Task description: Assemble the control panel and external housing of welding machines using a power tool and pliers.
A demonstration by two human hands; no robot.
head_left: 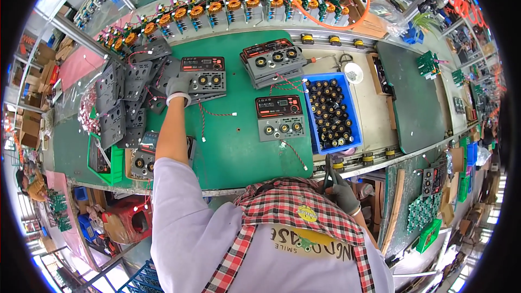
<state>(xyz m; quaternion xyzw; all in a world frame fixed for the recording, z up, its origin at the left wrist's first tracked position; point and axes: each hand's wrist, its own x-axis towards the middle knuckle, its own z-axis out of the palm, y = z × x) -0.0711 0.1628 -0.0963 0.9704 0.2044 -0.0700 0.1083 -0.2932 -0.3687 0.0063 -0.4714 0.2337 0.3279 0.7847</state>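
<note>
My left hand (178,86), in a grey glove, is closed on the left edge of a grey front panel (209,84) with a red and black label, gold-centred sockets and a twisted red-black wire. That panel lies on top of another on the green mat (239,152). My right hand (345,197), also gloved, is low by the table's front edge, closed round a dark two-armed tool that looks like pliers (328,172). A single similar panel (280,118) lies flat at mid-mat, and a stack of panels (273,61) sits beyond it.
A blue bin (358,130) of black and brass terminals stands right of the mat. Bare grey panels (112,125) are piled at the left, near a green crate (116,165). Boards with copper coils (233,5) line the back. Scissors (344,61) lie beside a white round dish (354,73).
</note>
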